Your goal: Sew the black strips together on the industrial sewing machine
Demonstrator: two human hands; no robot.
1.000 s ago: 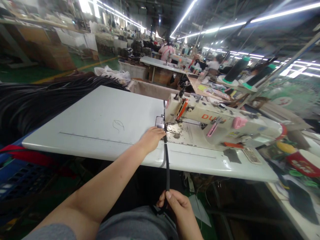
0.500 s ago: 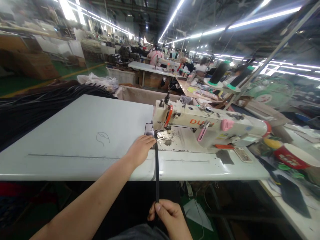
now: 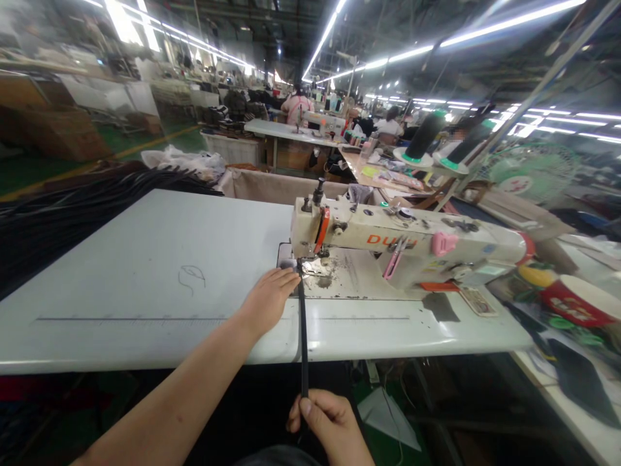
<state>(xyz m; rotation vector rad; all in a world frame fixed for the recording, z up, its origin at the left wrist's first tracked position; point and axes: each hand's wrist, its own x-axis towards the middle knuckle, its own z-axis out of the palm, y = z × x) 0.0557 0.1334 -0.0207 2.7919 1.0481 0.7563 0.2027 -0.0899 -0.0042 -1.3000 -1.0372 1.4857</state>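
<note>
A narrow black strap runs from under the needle area of a white sewing machine down over the table's front edge. My left hand lies flat on the machine bed, fingers stretched out, its fingertips touching the strap beside the presser foot. Below the table edge, my right hand pinches the strap between thumb and fingers. The strap's far end is hidden behind the machine head, and its lower end is out of sight below my right hand.
Long black strips are heaped left of the white table. Pink thread snips rest against the machine arm. Black thread cones stand behind it. At right are a red and white tub and a fan. A person sits farther back.
The camera view has shifted slightly, so the table sits a little lower in the picture. Both hands keep the same places on the strap.
</note>
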